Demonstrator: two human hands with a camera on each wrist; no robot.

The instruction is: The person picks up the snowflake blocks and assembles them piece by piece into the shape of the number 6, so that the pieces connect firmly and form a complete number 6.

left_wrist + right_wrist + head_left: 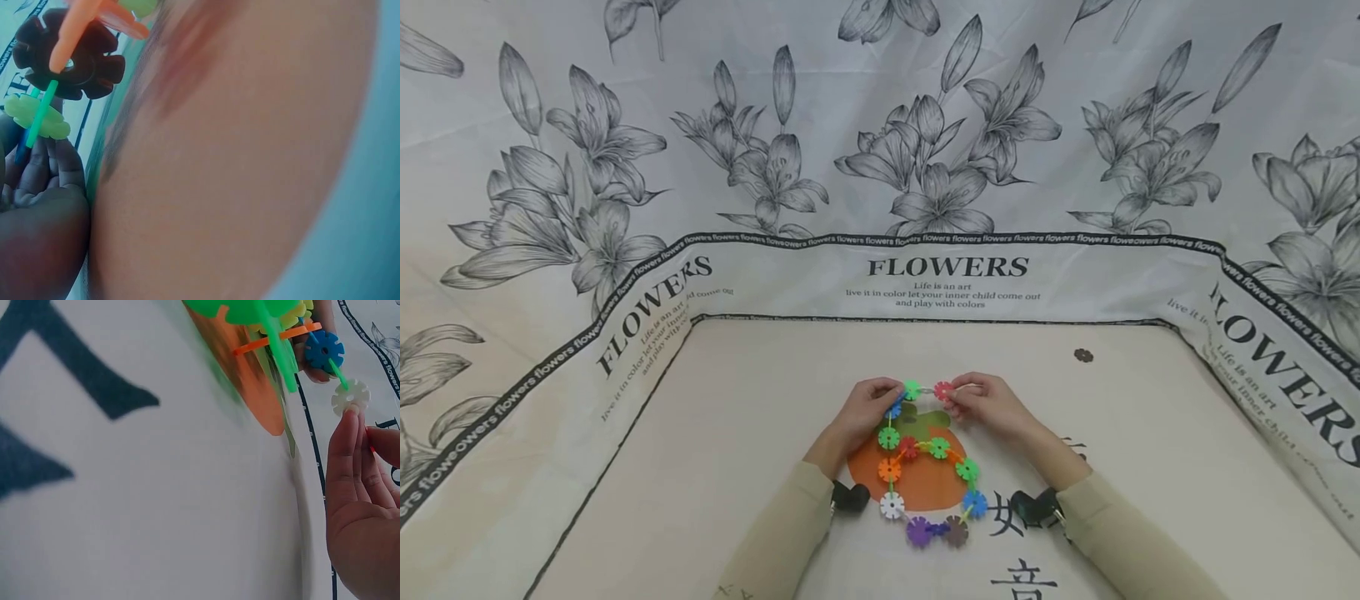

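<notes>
A chain of notched plastic snowflake discs hangs in a loop in the head view, with orange [890,470], purple [918,531] and several other colours. My left hand [865,410] pinches the chain at its upper left, by a blue disc [892,410] and a green disc [912,389]. My right hand [996,406] holds a red disc [943,391] between thumb and fingers. In the right wrist view, a fingertip of that hand touches a white disc [350,395], which joins a green piece beside a blue disc [324,350]. The left fingertips are partly hidden.
A dark snowflake disc [1083,355] lies alone at the far right of the pale mat [760,467]. An orange fruit print [925,487] and black characters [1024,581] mark the mat. Flower-printed cloth [955,271] rises behind and at both sides.
</notes>
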